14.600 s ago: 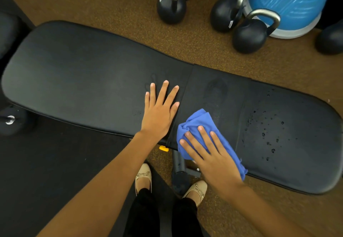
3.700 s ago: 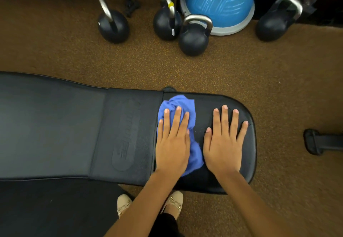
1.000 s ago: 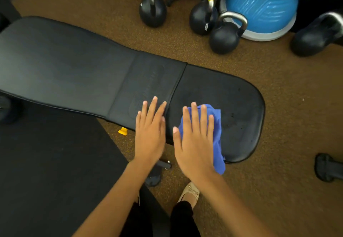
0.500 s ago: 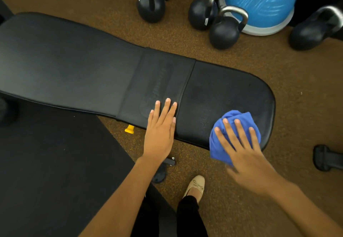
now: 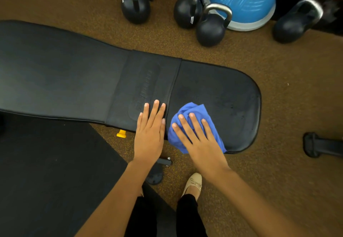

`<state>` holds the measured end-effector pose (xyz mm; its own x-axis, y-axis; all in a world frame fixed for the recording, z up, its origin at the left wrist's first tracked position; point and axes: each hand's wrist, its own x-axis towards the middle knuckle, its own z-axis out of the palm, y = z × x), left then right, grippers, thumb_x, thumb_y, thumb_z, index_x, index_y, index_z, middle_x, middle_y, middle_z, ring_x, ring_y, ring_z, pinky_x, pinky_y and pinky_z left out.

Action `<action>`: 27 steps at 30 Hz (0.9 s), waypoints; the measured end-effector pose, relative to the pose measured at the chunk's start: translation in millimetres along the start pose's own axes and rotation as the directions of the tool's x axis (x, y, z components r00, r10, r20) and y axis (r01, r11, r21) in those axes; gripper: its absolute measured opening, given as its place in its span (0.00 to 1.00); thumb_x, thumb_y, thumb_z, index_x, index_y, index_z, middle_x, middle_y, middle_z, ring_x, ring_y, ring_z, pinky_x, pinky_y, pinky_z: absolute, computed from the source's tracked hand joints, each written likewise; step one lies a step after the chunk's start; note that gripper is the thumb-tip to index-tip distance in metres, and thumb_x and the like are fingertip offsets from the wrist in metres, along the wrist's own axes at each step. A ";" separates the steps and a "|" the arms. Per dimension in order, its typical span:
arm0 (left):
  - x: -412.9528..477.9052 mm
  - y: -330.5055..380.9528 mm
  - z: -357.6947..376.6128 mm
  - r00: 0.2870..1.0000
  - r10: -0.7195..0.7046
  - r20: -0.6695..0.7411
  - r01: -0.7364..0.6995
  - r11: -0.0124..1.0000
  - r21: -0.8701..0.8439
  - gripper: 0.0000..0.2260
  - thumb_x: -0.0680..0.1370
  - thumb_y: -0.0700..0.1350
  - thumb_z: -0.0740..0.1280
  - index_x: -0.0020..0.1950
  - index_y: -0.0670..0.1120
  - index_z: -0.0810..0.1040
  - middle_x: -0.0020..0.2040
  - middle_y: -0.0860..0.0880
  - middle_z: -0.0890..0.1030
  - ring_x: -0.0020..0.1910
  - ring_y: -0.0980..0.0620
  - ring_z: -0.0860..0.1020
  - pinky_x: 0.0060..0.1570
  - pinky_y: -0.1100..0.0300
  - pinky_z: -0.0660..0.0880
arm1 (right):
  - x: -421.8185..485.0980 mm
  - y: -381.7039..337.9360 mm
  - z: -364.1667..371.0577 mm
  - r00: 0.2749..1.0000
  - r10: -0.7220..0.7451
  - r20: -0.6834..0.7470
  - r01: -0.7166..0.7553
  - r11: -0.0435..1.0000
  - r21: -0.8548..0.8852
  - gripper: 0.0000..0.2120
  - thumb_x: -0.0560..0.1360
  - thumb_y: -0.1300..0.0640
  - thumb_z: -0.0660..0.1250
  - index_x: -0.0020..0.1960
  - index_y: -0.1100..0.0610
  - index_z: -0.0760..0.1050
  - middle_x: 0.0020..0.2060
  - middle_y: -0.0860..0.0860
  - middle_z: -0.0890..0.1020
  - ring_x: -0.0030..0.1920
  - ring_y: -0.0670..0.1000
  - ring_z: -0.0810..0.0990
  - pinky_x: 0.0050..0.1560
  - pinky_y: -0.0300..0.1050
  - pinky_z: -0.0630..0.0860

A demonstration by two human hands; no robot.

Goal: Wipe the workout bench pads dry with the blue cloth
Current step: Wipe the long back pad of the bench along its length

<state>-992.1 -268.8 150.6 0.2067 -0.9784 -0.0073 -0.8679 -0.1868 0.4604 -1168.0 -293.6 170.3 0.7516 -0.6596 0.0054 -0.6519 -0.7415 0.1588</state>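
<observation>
A black padded workout bench runs across the view, with a long back pad (image 5: 61, 75) on the left and a rounded seat pad (image 5: 226, 92) on the right. The bunched blue cloth (image 5: 194, 114) lies on the near left part of the seat pad. My right hand (image 5: 200, 140) presses flat on the cloth, fingers spread. My left hand (image 5: 151, 132) rests flat on the near edge of the centre section, just left of the seam between the pads, holding nothing. Faint damp streaks show on the seat pad.
Several black kettlebells (image 5: 210, 29) and a blue balance dome (image 5: 243, 1) stand on the brown floor beyond the bench. A black floor mat (image 5: 46, 171) lies at the near left. A black bar foot (image 5: 315, 145) sits at the right. My shoe (image 5: 193, 183) is below the seat.
My right hand has slid the cloth left along the seat pad's near edge, from its right end back toward the seam. My left hand has stayed in place.
</observation>
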 end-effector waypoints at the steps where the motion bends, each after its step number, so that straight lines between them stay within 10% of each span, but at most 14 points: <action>1: -0.1 0.3 -0.3 1.000 -0.004 0.001 0.004 1.000 -0.014 0.22 0.83 0.53 0.42 0.75 0.48 0.57 0.75 0.50 0.56 0.76 0.48 0.50 0.72 0.58 0.42 | -9.1 7.7 0.5 1.000 0.009 0.002 -0.009 1.000 -0.001 0.28 0.78 0.67 0.44 0.77 0.56 0.53 0.76 0.57 0.57 0.74 0.62 0.60 0.71 0.61 0.62; 10: -1.8 6.5 1.5 0.999 -0.039 -0.018 0.038 0.998 -0.044 0.23 0.82 0.52 0.43 0.76 0.48 0.57 0.76 0.51 0.55 0.76 0.50 0.47 0.73 0.52 0.45 | -51.8 50.3 -9.3 0.975 0.191 0.117 -0.208 0.966 0.152 0.31 0.78 0.46 0.51 0.78 0.56 0.53 0.77 0.56 0.54 0.77 0.61 0.51 0.72 0.60 0.54; 20: -1.9 3.9 -0.6 1.000 -0.026 -0.003 0.025 0.999 -0.032 0.23 0.83 0.55 0.40 0.76 0.50 0.54 0.76 0.53 0.55 0.76 0.50 0.47 0.72 0.62 0.39 | -14.5 6.6 -8.3 0.966 0.216 0.140 -0.243 0.945 0.219 0.28 0.79 0.46 0.48 0.77 0.53 0.55 0.77 0.54 0.56 0.76 0.61 0.53 0.72 0.58 0.52; 27: -1.9 7.0 3.5 0.998 -0.059 -0.037 0.058 0.998 -0.030 0.22 0.83 0.54 0.41 0.75 0.50 0.56 0.76 0.52 0.56 0.76 0.51 0.49 0.73 0.61 0.40 | -22.5 19.9 -7.4 0.861 0.500 0.089 -0.506 0.830 0.235 0.26 0.80 0.46 0.50 0.77 0.52 0.57 0.77 0.53 0.57 0.76 0.61 0.53 0.72 0.62 0.53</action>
<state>-1000.1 -268.6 150.7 0.2743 -0.9616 -0.0020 -0.8403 -0.2407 0.4858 -1197.2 -292.6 180.7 0.3122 -0.9500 -0.0033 -0.9451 -0.3102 -0.1026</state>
